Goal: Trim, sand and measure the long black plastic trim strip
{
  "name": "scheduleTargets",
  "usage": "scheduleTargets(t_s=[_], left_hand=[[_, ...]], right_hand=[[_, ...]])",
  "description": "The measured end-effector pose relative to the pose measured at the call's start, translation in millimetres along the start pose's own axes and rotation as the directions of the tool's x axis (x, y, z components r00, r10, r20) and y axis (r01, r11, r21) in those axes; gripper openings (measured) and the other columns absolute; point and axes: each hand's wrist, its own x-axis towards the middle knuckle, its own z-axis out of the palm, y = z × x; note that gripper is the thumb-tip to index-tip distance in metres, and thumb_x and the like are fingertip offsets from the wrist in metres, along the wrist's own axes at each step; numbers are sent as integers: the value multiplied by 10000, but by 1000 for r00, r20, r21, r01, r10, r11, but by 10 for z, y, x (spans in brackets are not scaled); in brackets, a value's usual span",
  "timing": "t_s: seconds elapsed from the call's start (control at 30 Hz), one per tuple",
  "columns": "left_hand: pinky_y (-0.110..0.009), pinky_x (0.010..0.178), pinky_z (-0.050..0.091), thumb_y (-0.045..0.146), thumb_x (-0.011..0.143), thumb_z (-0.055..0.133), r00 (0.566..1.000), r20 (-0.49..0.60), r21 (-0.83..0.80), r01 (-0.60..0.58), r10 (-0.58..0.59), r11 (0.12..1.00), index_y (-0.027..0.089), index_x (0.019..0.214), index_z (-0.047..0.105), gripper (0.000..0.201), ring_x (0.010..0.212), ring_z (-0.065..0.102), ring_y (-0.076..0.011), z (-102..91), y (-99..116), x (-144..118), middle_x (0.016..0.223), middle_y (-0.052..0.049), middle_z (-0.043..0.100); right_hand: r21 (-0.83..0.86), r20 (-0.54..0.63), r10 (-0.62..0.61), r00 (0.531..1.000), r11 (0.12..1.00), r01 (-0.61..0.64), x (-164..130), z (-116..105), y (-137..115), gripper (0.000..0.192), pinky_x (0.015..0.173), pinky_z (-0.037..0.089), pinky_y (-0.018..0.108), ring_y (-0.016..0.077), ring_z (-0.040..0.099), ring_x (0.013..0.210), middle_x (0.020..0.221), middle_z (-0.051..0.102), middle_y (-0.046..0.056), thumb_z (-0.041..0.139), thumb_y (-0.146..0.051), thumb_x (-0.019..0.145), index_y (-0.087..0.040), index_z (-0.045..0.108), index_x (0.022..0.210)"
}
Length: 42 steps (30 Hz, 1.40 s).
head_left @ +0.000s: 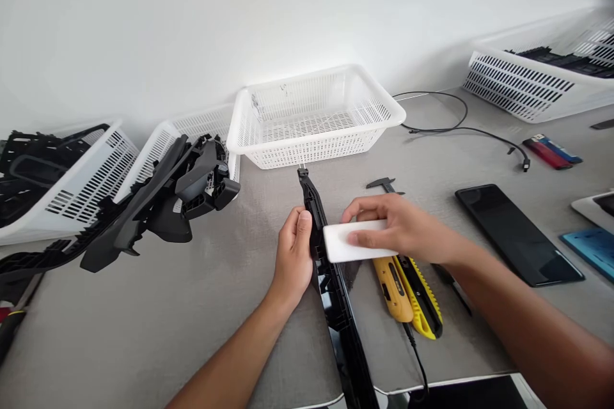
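A long black plastic trim piece (339, 313) runs from the middle of the table down to the bottom edge of the head view. My left hand (293, 262) is closed around its upper part, thumb on top. My right hand (391, 227) grips a white rectangular block (338, 244), its thumb on the near face. The block's left end lies against or just over the trim's right edge; contact is hard to tell. Under and beside my right hand lie a yellow corded tool (394, 291) and a yellow utility knife (421, 300). A dark caliper (385, 185) lies just beyond.
A white basket (316, 148) stands at the back centre. Baskets with black parts (91, 185) are at left, with black trim pieces (167, 192) jutting over the table. Another basket (522, 86) is back right. A phone (518, 230), a cable (460, 128) and lighters (551, 150) lie at right.
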Motion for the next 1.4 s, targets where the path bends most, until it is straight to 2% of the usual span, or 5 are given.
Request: scheduleTargets(t_s=[0.13, 0.23, 0.43, 0.6, 1.4], left_hand=[[-260, 633, 388, 801, 953, 648, 1000, 16, -50, 20, -20, 999, 229, 822, 556, 594, 706, 400, -158, -8, 6, 2, 772, 27, 456], [-255, 649, 407, 784, 953, 666, 1000, 15, -77, 22, -21, 997, 221, 829, 580, 583, 719, 413, -156, -10, 0, 7, 788, 20, 476], [-244, 594, 390, 766, 955, 682, 998, 7, -148, 68, -68, 987, 215, 862, 606, 565, 649, 393, -129, -23, -73, 33, 767, 35, 478], [-239, 612, 405, 722, 990, 670, 997, 5, -168, 78, -78, 983, 217, 885, 612, 519, 664, 414, -129, -52, -95, 37, 780, 35, 487], [-239, 669, 422, 706, 980, 698, 995, 34, -210, 100, -95, 973, 212, 893, 625, 507, 726, 448, -141, -50, -87, 41, 817, 26, 518]], right_hand=[[22, -234, -108, 966, 993, 116, -15, -51, -3, 425, 565, 404, 270, 155, 555, 645, 791, 678, 1, 846, -579, 906, -233, 606, 959], [-57, -305, -264, 915, 964, 259, -5, 19, -3, 368, 670, 458, 307, 180, 575, 737, 870, 677, 17, 812, -457, 938, -256, 507, 898], [-368, -119, -514, 850, 818, 443, -7, 171, -13, 310, 936, 486, 387, 256, 637, 1069, 1233, 684, 86, 733, -174, 862, -262, 440, 911], [-471, 74, -454, 888, 769, 433, -36, 238, -30, 288, 862, 511, 356, 227, 638, 1006, 1296, 626, 93, 774, -192, 869, -246, 493, 900], [-418, 52, -495, 867, 778, 469, 2, 242, 34, 257, 832, 487, 336, 206, 593, 965, 1157, 574, 56, 784, -194, 882, -234, 531, 861]])
